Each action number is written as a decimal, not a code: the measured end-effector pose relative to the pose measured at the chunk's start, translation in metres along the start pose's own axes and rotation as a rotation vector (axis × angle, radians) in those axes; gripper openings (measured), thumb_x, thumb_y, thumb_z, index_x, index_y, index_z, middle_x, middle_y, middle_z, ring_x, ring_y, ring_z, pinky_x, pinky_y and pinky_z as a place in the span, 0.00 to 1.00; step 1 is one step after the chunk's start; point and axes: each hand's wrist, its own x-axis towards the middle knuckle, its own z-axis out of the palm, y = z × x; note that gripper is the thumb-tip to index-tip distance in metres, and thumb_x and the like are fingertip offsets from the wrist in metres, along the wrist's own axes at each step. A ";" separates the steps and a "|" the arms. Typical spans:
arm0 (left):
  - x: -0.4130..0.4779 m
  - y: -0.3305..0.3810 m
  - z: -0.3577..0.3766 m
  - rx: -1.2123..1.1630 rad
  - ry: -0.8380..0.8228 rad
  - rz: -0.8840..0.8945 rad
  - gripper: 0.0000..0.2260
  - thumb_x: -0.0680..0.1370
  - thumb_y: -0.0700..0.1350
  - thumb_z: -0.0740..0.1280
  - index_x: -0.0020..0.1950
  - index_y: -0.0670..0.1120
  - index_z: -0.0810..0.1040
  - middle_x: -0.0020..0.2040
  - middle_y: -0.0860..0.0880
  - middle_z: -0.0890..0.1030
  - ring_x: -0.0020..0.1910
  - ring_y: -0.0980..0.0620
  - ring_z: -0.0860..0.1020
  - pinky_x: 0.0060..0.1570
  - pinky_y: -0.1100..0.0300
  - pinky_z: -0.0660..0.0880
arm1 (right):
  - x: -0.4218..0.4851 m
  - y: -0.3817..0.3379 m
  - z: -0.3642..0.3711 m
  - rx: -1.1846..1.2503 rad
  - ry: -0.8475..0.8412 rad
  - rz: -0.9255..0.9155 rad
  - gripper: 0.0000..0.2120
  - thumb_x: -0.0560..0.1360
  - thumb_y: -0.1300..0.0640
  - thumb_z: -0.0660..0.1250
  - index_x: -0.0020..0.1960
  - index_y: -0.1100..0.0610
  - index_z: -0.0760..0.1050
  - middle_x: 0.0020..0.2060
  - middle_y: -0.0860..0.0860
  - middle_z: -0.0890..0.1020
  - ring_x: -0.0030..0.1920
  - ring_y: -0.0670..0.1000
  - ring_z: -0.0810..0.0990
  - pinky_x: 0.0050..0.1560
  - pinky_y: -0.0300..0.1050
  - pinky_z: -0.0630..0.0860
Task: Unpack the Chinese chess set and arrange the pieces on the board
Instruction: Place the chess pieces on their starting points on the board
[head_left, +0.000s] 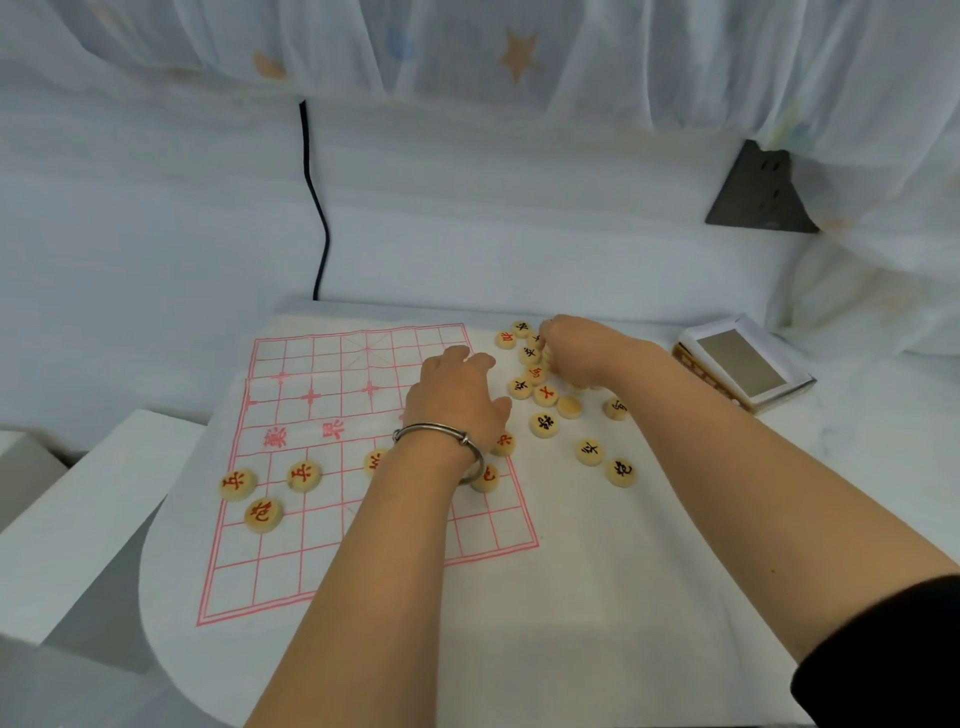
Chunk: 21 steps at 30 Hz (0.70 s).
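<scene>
We count six wooden pieces on the red grid of the paper board, all red-lettered where legible. Three lie near left, one sits mid-board half under the left wrist, and two are by the right edge. To the right of the grid about twelve loose pieces lie scattered, some hidden under the right hand. One open box sits far right, with a grey panel showing inside. The left hand, with a silver bangle on its wrist, hovers palm-down over the grid's right edge with fingers bent. We cannot tell whether it holds anything. The right hand curls its fingers round loose pieces at the pile's far end.
</scene>
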 end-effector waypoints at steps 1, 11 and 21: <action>0.000 0.001 0.001 0.000 -0.001 0.001 0.23 0.78 0.50 0.62 0.73 0.49 0.63 0.75 0.48 0.60 0.73 0.46 0.58 0.68 0.50 0.63 | 0.000 -0.001 0.000 -0.006 -0.002 0.002 0.11 0.74 0.69 0.58 0.55 0.63 0.70 0.52 0.57 0.75 0.43 0.53 0.72 0.42 0.44 0.68; -0.006 0.000 0.004 0.055 -0.004 0.031 0.23 0.79 0.50 0.61 0.73 0.49 0.63 0.75 0.48 0.60 0.73 0.46 0.58 0.69 0.50 0.63 | -0.016 -0.009 -0.003 0.045 0.224 0.030 0.14 0.72 0.71 0.58 0.55 0.63 0.73 0.51 0.58 0.76 0.49 0.58 0.76 0.45 0.48 0.73; -0.062 -0.030 -0.010 0.188 0.102 0.102 0.23 0.78 0.48 0.61 0.73 0.49 0.63 0.75 0.48 0.59 0.74 0.48 0.56 0.71 0.53 0.59 | -0.085 -0.060 -0.004 0.166 0.231 -0.071 0.16 0.72 0.71 0.59 0.58 0.62 0.72 0.53 0.56 0.78 0.52 0.57 0.76 0.45 0.49 0.73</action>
